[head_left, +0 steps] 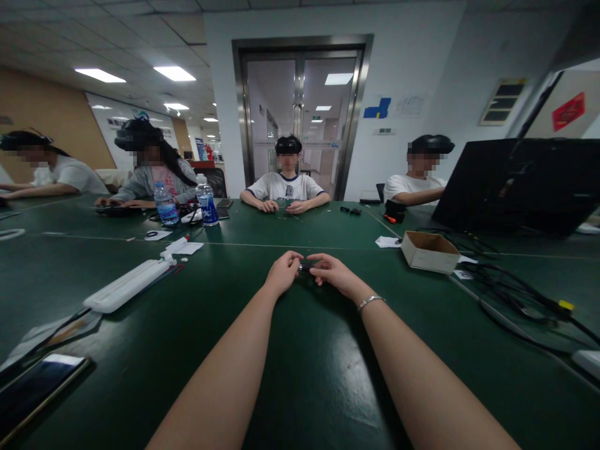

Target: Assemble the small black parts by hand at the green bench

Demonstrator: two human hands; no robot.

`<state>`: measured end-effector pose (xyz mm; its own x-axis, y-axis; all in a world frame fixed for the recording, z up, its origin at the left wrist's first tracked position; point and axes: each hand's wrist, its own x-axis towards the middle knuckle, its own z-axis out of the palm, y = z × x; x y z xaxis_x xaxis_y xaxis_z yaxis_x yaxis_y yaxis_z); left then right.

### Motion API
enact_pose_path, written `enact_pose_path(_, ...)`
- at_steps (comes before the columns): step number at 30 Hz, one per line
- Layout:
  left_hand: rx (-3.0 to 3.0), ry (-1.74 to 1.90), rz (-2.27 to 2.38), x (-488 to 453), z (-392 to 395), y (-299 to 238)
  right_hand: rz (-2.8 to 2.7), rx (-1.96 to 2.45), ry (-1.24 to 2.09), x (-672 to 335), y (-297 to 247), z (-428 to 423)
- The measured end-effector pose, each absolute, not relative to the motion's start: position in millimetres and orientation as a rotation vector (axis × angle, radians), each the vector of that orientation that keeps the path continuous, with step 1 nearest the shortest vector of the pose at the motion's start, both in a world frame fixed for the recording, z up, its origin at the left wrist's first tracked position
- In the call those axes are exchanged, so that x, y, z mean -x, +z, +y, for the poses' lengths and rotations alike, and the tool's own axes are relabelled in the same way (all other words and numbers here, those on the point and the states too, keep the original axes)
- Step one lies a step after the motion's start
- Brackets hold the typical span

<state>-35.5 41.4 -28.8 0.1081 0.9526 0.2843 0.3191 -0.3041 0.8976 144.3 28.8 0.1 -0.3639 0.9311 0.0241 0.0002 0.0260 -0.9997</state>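
Observation:
Between my two hands, just above the green table [206, 350], is a small dark cylindrical object [305, 267] with a pale, shiny left end; its kind is too small to make out. My left hand [282, 275] pinches the pale end from the left, fingertips together. On the other side, my right hand [338, 275] has its thumb and fingers closed on the dark end. The fingers cover much of the object. A silvery bracelet [371, 302] circles my right wrist.
A white power strip [126, 289] and a phone [40, 390] lie to the left. Two bottles [207, 200] stand farther back. An open cardboard box [430, 251], tangled black cables [510, 294] and a monitor [515, 184] occupy the right. Several people in headsets sit around the table.

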Motion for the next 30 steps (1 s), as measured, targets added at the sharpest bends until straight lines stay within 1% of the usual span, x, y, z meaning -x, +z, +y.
enact_pose_path(4,-1.728,1.189,1.26,35.1,40.0,-26.9,-1.457,0.978,1.516,-145.5,2.7,27.3)
enact_pose_path(12,-1.738,1.184,1.261,36.0,39.3,-25.9,-1.447,0.977,1.5,-145.0,3.1,27.3)
enact_pose_path(18,-1.717,1.191,1.24,36.4,41.8,-28.7,-1.505,1.027,1.404,-143.5,1.3,28.6)
enact_pose_path(25,-1.705,1.188,1.241,35.9,38.9,-25.2,-1.515,1.06,1.422,-142.8,0.8,29.3)
enact_pose_path(30,-1.712,1.189,1.254,35.7,36.1,-21.5,-1.517,0.982,1.435,-143.7,1.2,28.6)
